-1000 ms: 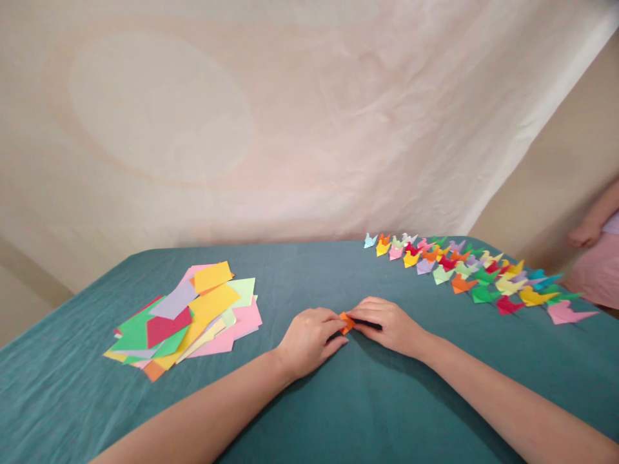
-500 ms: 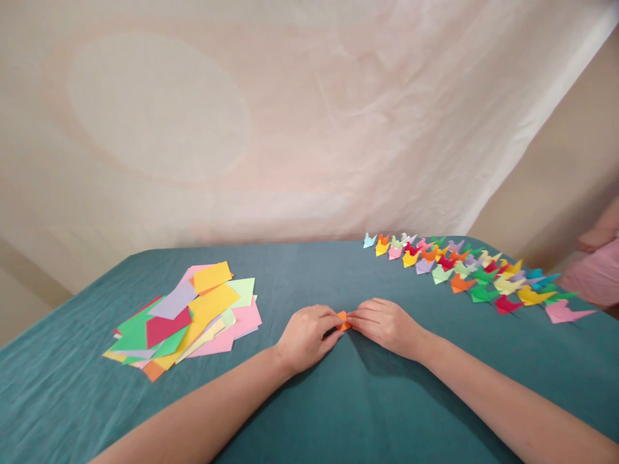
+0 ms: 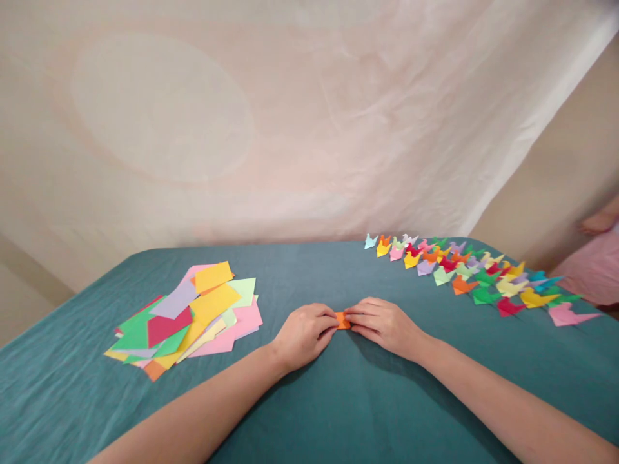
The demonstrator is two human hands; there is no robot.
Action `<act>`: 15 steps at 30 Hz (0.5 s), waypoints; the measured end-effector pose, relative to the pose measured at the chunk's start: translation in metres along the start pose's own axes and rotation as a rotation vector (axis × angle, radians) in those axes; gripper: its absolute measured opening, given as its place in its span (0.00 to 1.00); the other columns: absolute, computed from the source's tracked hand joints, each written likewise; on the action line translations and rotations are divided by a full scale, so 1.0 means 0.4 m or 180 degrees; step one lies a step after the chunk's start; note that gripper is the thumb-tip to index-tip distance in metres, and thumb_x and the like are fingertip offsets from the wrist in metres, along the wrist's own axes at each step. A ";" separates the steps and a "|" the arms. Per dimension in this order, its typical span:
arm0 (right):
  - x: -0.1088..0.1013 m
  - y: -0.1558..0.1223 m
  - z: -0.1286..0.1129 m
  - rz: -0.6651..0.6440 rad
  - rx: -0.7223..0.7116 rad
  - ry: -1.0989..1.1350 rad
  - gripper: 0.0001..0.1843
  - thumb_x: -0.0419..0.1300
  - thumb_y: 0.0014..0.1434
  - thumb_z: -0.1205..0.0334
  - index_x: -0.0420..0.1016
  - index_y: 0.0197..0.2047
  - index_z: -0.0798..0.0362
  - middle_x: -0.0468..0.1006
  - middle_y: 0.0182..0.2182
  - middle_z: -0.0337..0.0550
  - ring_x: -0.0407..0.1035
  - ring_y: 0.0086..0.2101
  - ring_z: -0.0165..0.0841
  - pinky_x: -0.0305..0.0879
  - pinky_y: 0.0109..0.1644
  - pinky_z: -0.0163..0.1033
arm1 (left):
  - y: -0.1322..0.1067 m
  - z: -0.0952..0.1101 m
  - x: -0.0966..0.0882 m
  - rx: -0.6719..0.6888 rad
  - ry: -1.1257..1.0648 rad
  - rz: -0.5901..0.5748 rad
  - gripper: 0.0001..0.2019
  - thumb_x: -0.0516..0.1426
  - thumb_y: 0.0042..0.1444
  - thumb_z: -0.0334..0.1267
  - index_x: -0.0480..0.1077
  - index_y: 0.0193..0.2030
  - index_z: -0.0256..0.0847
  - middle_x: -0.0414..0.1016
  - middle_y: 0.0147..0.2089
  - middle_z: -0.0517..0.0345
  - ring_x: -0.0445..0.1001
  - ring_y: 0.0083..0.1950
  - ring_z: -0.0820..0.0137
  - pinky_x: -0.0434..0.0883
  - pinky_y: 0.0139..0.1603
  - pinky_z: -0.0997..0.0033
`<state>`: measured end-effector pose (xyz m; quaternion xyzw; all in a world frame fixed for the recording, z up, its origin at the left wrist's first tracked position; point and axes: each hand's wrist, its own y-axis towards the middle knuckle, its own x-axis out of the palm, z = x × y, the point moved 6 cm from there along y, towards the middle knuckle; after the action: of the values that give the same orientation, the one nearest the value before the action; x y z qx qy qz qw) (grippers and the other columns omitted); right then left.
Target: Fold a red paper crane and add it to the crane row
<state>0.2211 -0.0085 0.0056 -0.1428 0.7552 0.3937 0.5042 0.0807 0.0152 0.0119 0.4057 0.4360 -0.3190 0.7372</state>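
Note:
A small folded piece of orange paper (image 3: pixel 343 321) lies at the middle of the table, between my two hands. My left hand (image 3: pixel 308 334) grips its left edge with the fingertips, fingers bent and close together. From the other side, my right hand (image 3: pixel 385 325) presses its fingertips onto the right end of the paper. Only the middle strip of the paper shows; both ends are hidden under my fingers.
A loose pile of coloured paper sheets (image 3: pixel 178 320) spreads over the left of the teal tablecloth (image 3: pixel 309 412). Rows of small folded paper birds (image 3: pixel 464 285) stand at the right. Beyond the right edge, a person in pink (image 3: pixel 592 267) is partly visible. A pale cloth (image 3: pixel 300 129) hangs behind the table.
The orange paper had a raised, pointed shape and now looks flatter and more rectangular. My fingers have shifted slightly around it; the hands stay in nearly the same place.

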 end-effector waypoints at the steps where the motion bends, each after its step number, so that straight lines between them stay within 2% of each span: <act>1: 0.001 0.001 0.001 -0.0008 0.0013 0.0027 0.13 0.52 0.63 0.61 0.74 0.47 0.49 0.77 0.43 0.44 0.69 0.42 0.36 0.67 0.46 0.44 | 0.000 0.001 0.000 0.0010 0.0001 -0.0003 0.12 0.49 0.61 0.32 0.72 0.44 0.41 0.73 0.44 0.55 0.70 0.46 0.69 0.68 0.49 0.69; 7: 0.004 0.010 0.005 -0.0037 0.0053 0.0208 0.11 0.53 0.63 0.61 0.76 0.43 0.49 0.78 0.41 0.43 0.69 0.41 0.36 0.67 0.45 0.44 | -0.003 0.007 -0.002 0.0014 0.0092 -0.0015 0.11 0.49 0.61 0.32 0.72 0.43 0.40 0.73 0.44 0.55 0.70 0.46 0.68 0.67 0.48 0.69; 11: 0.000 0.017 0.006 -0.0006 0.0105 0.0391 0.10 0.54 0.62 0.62 0.77 0.41 0.49 0.78 0.40 0.44 0.69 0.41 0.35 0.66 0.45 0.44 | -0.012 0.025 -0.003 0.0038 0.0429 -0.0285 0.11 0.48 0.61 0.32 0.72 0.42 0.39 0.73 0.42 0.54 0.71 0.44 0.67 0.67 0.48 0.67; 15: -0.002 0.024 0.005 -0.0021 0.0130 0.0469 0.10 0.54 0.62 0.63 0.76 0.40 0.49 0.77 0.40 0.44 0.68 0.41 0.35 0.66 0.46 0.44 | -0.020 0.049 0.001 0.0220 0.0936 -0.0507 0.11 0.50 0.59 0.30 0.68 0.46 0.36 0.73 0.43 0.50 0.70 0.47 0.64 0.65 0.51 0.64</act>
<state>0.2168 -0.0011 0.0101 -0.1636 0.7976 0.3650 0.4514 0.0818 -0.0058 0.0147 0.4374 0.5587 -0.3284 0.6235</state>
